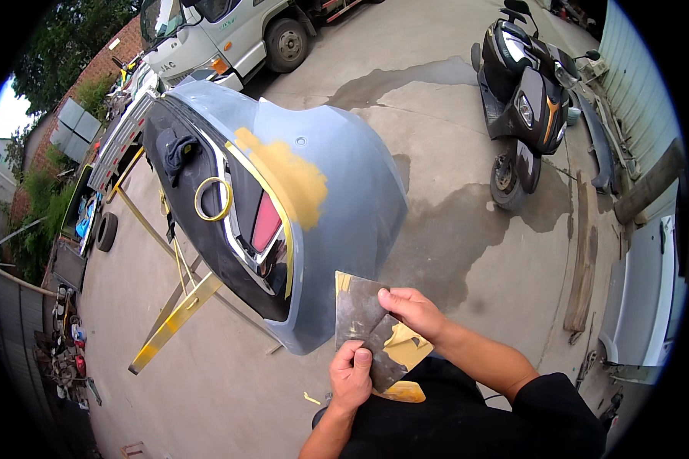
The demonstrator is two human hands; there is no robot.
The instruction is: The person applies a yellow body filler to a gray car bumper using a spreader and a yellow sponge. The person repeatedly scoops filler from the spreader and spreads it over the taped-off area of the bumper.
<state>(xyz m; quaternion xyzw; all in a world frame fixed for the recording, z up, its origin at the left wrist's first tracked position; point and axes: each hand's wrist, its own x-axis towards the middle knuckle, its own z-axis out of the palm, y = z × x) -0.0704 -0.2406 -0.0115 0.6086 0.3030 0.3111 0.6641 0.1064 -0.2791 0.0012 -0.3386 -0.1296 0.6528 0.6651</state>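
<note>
At six o'clock, both bare hands are gripping a flat, dark-grey rectangular plate (360, 310) smeared with yellow putty. The left hand (351, 375) is closing around its lower edge, thumb on top; the right hand (415, 312) is pinching its right edge from two o'clock of the plate. A crease or second edge is crossing the plate's middle; whether two sheets are overlapping there cannot be told. A rounded orange-yellow piece (404, 392) is showing just below it.

From ten to twelve o'clock, a large curved light-grey vehicle panel (352, 168) is resting on a yellow metal stand (177, 321). The plate's left edge is lying right by the panel's lower edge in view; contact cannot be told. A yellow putty patch (295, 180) is spreading along the panel's taped inner edge. On the black part, a yellow tape roll (229, 200) and a crumpled black cloth (177, 157) are lying.

Toward two o'clock, a broad stretch of concrete floor (436, 138), partly wet, is separating the panel's right edge from a black scooter (532, 107). More floor is opening at seven o'clock. A white truck (233, 46) is standing at eleven o'clock, beyond the panel.
</note>
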